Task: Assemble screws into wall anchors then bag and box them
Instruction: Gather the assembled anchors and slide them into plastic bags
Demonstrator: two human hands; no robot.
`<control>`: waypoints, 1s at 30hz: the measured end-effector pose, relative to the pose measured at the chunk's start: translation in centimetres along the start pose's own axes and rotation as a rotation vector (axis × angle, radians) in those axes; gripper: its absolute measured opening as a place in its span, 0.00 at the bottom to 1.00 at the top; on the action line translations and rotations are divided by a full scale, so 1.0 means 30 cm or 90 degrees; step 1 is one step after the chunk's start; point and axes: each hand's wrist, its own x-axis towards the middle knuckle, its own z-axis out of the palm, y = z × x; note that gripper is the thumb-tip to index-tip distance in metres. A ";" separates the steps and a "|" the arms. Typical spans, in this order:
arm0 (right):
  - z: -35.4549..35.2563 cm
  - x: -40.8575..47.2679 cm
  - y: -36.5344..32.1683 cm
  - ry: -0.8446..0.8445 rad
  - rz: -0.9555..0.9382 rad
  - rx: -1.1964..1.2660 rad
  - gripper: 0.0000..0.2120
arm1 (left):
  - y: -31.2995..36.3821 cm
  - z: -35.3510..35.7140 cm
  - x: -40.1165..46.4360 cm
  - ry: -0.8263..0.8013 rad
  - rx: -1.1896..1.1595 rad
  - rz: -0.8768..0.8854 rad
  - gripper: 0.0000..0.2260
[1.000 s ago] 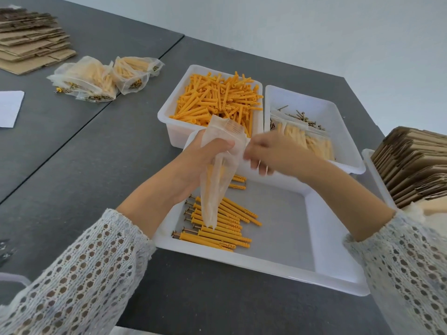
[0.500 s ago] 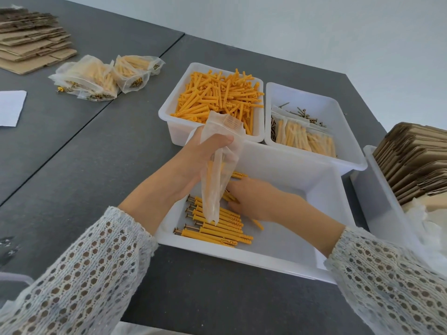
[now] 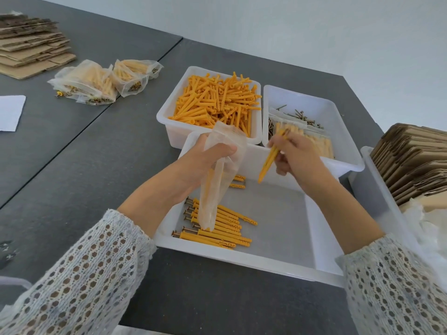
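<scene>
Left hand (image 3: 200,163) pinching bag (image 3: 219,180) mouth above tray's (image 3: 242,258) left edge. Right hand (image 3: 294,158) pinching assembled anchors (image 3: 272,155) beside it. Risk: limp mouth closing, tips snagging, anchors dropping.

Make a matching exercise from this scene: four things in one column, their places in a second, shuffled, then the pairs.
Things
1. clear bag
2. picked-up anchors
3. loose anchors
4. filled bags

Places
A. piled in the far left tub
B. on the table, beside flat cardboard
C. held by the left hand
D. held by the right hand

Pairs: 1-C, 2-D, 3-A, 4-B
</scene>
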 end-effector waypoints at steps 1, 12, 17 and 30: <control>-0.006 0.000 -0.015 0.037 -0.013 0.082 0.12 | -0.004 0.000 0.003 -0.012 0.014 -0.007 0.33; 0.126 -0.006 -0.060 -0.005 -0.109 0.231 0.14 | -0.004 0.019 0.007 -0.020 0.089 -0.049 0.37; 0.168 -0.033 -0.040 -0.165 -0.159 -0.066 0.32 | -0.006 0.018 0.019 -0.046 0.065 -0.026 0.34; 0.217 -0.024 0.107 -0.201 -0.183 -0.630 0.10 | -0.016 -0.004 0.015 -0.065 -0.059 0.049 0.23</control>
